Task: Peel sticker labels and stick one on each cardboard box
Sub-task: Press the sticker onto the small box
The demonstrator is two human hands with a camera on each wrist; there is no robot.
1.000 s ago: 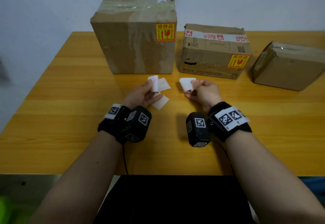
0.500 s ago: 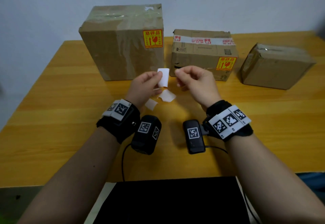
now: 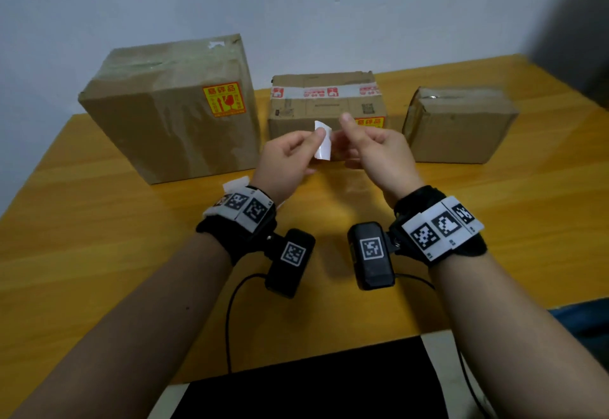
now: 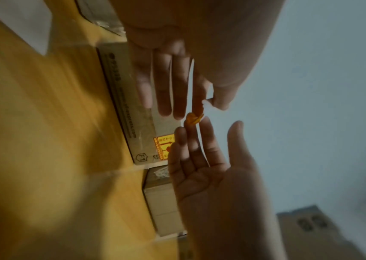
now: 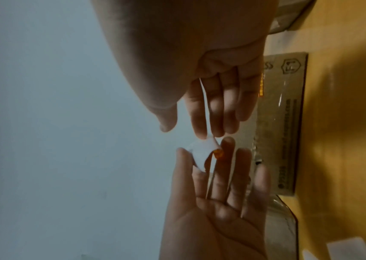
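Three cardboard boxes stand in a row on the wooden table. The large left box carries an orange sticker. My right hand partly hides the orange sticker on the middle box. No sticker shows on the right box. My left hand pinches a small white label sheet between thumb and forefinger, above the table in front of the middle box. My right hand has straight fingers and a raised thumb. Its fingertips touch the sheet's edge, where an orange corner shows.
Loose white paper pieces lie on the table behind my left wrist. The same pieces show in the right wrist view. A black mat lies at the table's near edge, with cables running from the wrist cameras. A pale wall stands behind the boxes.
Both hands rose from the table and came together in front of the middle box. The right hand no longer holds a white piece. The left hand now holds one sheet upright.
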